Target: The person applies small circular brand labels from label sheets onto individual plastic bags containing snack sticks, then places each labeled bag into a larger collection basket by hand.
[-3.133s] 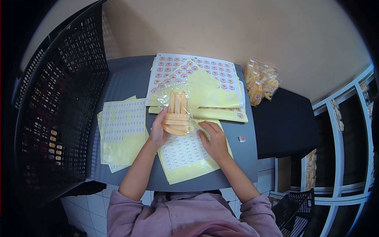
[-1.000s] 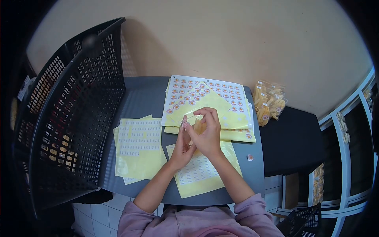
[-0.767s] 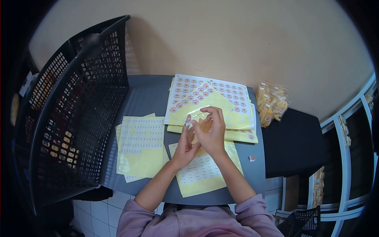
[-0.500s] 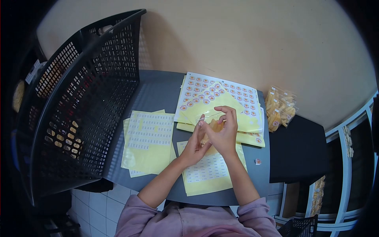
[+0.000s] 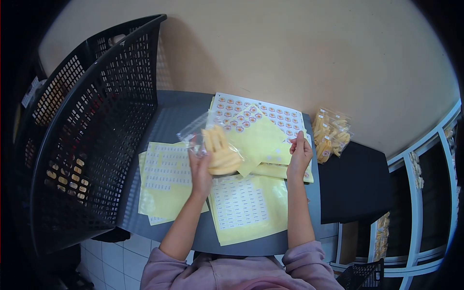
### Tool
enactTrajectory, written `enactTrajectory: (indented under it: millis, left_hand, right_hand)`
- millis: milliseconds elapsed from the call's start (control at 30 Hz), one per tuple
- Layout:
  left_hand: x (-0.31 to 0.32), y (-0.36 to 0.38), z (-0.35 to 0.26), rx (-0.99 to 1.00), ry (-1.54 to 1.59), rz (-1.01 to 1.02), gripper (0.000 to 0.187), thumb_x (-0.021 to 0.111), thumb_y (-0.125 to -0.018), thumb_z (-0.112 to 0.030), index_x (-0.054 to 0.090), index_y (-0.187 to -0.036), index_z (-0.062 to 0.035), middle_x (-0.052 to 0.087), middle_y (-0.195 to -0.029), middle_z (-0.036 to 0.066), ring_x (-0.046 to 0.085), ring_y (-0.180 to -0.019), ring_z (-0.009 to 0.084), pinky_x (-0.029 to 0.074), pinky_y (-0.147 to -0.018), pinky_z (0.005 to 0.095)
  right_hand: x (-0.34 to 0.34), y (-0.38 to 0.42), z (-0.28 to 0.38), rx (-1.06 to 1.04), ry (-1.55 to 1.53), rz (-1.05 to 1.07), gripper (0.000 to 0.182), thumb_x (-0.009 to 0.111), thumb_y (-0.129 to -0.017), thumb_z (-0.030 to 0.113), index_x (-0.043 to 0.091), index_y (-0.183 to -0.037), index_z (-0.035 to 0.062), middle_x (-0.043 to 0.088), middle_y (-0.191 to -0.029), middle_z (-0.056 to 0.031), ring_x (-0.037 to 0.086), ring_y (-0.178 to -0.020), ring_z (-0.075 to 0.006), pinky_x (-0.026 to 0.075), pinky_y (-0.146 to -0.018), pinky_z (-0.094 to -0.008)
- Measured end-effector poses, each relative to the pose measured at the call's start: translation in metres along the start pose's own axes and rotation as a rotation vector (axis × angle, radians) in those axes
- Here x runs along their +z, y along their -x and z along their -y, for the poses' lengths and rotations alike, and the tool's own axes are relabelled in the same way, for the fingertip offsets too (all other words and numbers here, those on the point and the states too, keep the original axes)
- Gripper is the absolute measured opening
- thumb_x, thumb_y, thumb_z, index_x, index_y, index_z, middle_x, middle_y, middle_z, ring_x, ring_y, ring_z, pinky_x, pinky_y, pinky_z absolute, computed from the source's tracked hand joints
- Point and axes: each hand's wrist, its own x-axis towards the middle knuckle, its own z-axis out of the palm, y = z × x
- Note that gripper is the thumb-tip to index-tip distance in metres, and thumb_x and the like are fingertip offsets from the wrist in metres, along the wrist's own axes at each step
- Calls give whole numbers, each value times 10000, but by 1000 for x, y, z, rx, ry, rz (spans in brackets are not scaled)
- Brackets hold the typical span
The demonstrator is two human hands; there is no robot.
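Observation:
My left hand [image 5: 201,171] grips a clear plastic bag of pale yellow sticks [image 5: 220,154], tilted above the sheets and slightly blurred. To the right, my right hand [image 5: 300,157] is closed with fingertips pinched near the edge of the sticker sheets; whatever is between them is too small to make out. Behind the hands lies a white sheet of round orange stickers [image 5: 280,113], with a yellow backing sheet [image 5: 261,137] over it. A sheet of small printed labels [image 5: 241,205] is in front, and other label sheets [image 5: 166,169] lie at the left.
A tall black perforated basket [image 5: 96,121] stands at the left of the grey table [image 5: 181,104]. Several filled bags [image 5: 331,133] rest at the right, beside a black-covered surface [image 5: 355,186]. A beige wall [image 5: 251,48] rises behind.
My hands have moved apart. My left hand has carried the bag left, and my right hand has let go of it and moved right. The view has shifted slightly.

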Motion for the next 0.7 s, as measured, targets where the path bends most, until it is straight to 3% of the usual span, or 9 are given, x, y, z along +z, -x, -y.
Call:
enactTrajectory:
  millis: [33,67,100,167,267,300,367,500,700]
  left_hand:
    - [-7,-6,-2,-1,7,0,529,430,-832,-101,194,-1301,-39,399,-1202,163,438,-1089,227,371,-904,350]
    - [-17,-12,-3,-138,220,-45,476,427,-830,-144,257,-1256,-15,419,-1183,166,439,-1086,242,372,-912,361]
    - [-24,-16,-4,-274,431,-89,442,424,-828,-187,321,-1210,9,438,-1164,170,440,-1084,256,373,-920,372]
    - [-32,-21,-4,-346,545,-81,439,420,-817,-200,339,-1187,22,451,-1148,167,447,-1074,258,367,-926,383]
    - [-25,-20,-6,-461,730,-43,456,405,-784,-184,344,-1189,17,449,-1170,154,442,-1092,244,337,-947,415]
    - [-21,-17,-5,-491,812,9,481,402,-782,-189,321,-1208,19,438,-1179,148,435,-1099,238,348,-938,413]
    - [-22,-16,-2,-545,975,93,546,380,-766,-168,245,-1260,22,382,-1243,147,370,-1166,239,312,-965,429]
    - [-18,-17,-2,-532,837,222,581,345,-759,-168,202,-1286,31,306,-1305,173,291,-1221,286,244,-1005,457]
    - [-29,-22,14,-659,816,107,616,338,-759,-194,149,-1300,32,259,-1289,271,265,-1211,355,208,-1006,485]
  right_hand:
    - [-2,-3,-4,-6,62,14,304,511,-850,218,523,-615,26,416,-541,35,342,-507,-31,273,-451,-176]
    - [-5,-7,-12,-12,124,27,285,503,-853,187,521,-622,21,426,-546,28,367,-518,-41,296,-453,-177]
    - [-8,-17,-35,-145,202,59,143,524,-813,94,549,-692,21,464,-620,-3,461,-626,-87,390,-539,-201]
    - [19,-2,-20,-209,302,126,79,565,-774,102,566,-753,26,490,-672,-13,461,-632,-83,380,-523,-198]
    - [41,-4,-34,-491,605,440,216,662,-652,93,598,-854,49,544,-805,-57,516,-751,-137,430,-573,-239]
    - [47,-6,-38,-493,604,444,216,662,-652,93,598,-854,49,544,-805,-57,516,-751,-137,430,-573,-239]
    - [59,-8,-46,-534,839,694,230,675,-630,100,602,-840,38,547,-820,-110,535,-813,-224,456,-690,-326]
    - [74,-13,-51,-412,902,765,244,701,-614,147,618,-805,22,560,-802,-121,562,-767,-238,466,-668,-325]
    - [78,-23,-66,-310,926,769,238,710,-610,163,622,-748,-10,570,-784,-143,584,-703,-248,471,-651,-316]
